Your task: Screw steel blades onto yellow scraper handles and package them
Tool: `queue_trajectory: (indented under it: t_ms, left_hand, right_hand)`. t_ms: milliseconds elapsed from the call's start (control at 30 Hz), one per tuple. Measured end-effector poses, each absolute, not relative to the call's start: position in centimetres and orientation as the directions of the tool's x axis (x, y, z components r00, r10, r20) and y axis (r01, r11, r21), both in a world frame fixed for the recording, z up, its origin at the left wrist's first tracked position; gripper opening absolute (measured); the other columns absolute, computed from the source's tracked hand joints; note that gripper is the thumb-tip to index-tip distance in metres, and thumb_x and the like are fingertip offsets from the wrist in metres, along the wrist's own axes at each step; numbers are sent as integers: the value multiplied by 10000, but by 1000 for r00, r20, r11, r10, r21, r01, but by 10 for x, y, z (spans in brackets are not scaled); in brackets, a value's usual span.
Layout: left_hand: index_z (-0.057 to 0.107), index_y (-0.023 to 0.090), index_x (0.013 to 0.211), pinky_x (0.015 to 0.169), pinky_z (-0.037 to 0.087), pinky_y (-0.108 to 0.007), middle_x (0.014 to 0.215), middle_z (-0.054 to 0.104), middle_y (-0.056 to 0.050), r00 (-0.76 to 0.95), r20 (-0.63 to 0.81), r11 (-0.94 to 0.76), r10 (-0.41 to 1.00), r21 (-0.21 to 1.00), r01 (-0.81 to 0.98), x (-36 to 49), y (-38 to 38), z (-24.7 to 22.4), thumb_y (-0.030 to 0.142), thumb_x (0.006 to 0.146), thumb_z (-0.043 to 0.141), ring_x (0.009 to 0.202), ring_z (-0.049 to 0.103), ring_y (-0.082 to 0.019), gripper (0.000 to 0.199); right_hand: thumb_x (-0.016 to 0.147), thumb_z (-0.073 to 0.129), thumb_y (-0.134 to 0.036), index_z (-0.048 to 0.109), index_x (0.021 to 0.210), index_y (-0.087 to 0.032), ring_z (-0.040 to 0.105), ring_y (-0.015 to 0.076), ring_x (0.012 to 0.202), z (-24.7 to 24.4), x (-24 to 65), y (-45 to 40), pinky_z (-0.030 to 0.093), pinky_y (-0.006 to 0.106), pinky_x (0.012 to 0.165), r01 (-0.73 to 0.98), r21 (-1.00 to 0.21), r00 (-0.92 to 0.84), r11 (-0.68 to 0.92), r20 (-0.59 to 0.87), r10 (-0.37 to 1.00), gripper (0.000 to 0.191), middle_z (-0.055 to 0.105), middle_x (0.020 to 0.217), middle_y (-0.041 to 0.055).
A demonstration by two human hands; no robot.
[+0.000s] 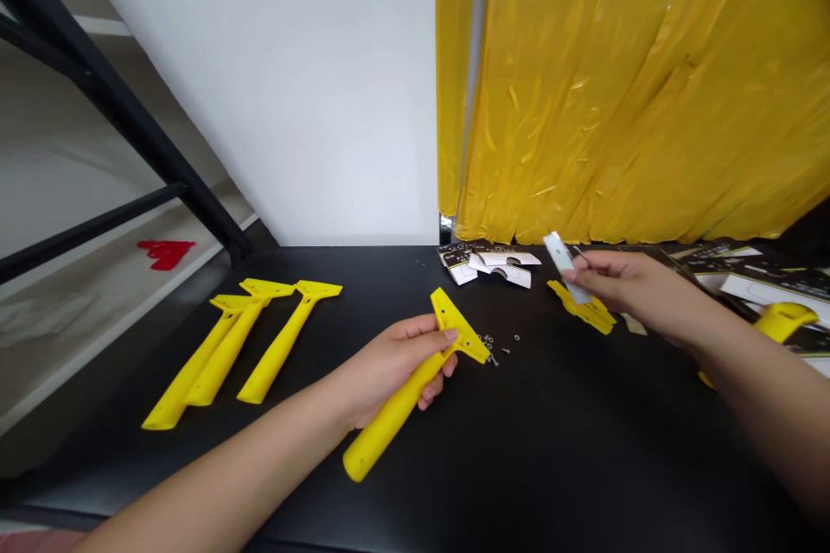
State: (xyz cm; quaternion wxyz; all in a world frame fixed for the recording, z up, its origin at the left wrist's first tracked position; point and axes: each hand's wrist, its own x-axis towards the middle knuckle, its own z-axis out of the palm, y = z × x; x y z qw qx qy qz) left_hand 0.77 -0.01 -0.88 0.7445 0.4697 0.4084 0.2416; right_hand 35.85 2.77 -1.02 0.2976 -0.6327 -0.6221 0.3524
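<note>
1. Left hand [389, 367], lower centre of the frame: narrow, closed grip around the handle of a yellow scraper [395, 419], with the fingers wrapped around it; the scraper lies tilted, its head toward the centre of the frame and its handle end toward the lower left
2. Right hand [628, 289], right of centre: narrow pinch on a flat silver blade [564, 266], held between thumb and fingers at an angle, with its far end pointing to the upper left
3. Yellow piece [587, 313]: lies on the table directly below the blade, partly hidden by it; its exact form cannot be confirmed
4. Small screws [493, 346]: scattered on the black table [584, 458], just right of the held scraper's head
5. Three more scrapers [285, 346]: lie left of centre, heads toward the wall, two of them close together and the third just beside them
6. White cards [499, 268]: stacked loosely at upper centre, by the wall
7. Printed cards [765, 285]: far right, with a further scraper [782, 321] lying across them
8. Surroundings: yellow plastic sheet [622, 78] at upper right, white wall [311, 86] at upper centre, black metal frame [123, 112] at upper left
</note>
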Motion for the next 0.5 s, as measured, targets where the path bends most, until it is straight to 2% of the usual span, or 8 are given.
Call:
queue_trajectory:
  t_ms: [133,267,400,500]
  left_hand:
    - [557,201,941,439,412,-181,769,615,17,583,-387,457,715,889,29,7,0,-10,443,978,714,475,516,-68,291]
    - [592,194,987,422,410,-179,731,607,23,630,-386,463,674,885,47,8,-1,-11,451,991,701,444,512,-70,279]
    - [618,187,1047,422,415,-182,739,619,17,672,-389,468,630,881,71,6,-1,-12,472,991,703,437,515,-71,302]
    - [630,186,1075,436,425,-187,758,631,9,708,-371,460,601,885,73,5,-1,-12,485,996,698,446,526,-72,317]
  right_hand:
    - [887,706,-738,571,838,-237,308,109,560,-12,317,10,242,274,527,441,-896,-153,-50,-130,980,521,401,652,-74]
    - [838,827,-633,540,774,-224,319,93,561,-17,289,-4,222,254,526,233,-964,-272,-131,-194,942,503,425,625,-82]
    - [816,883,-538,533,727,-210,337,86,565,-20,276,-10,216,251,531,176,-969,-357,-176,-230,906,487,466,604,-76]
    - [784,905,-545,522,705,-210,320,83,558,-21,270,-11,209,255,530,146,-966,-386,-215,-256,886,515,450,592,-79]
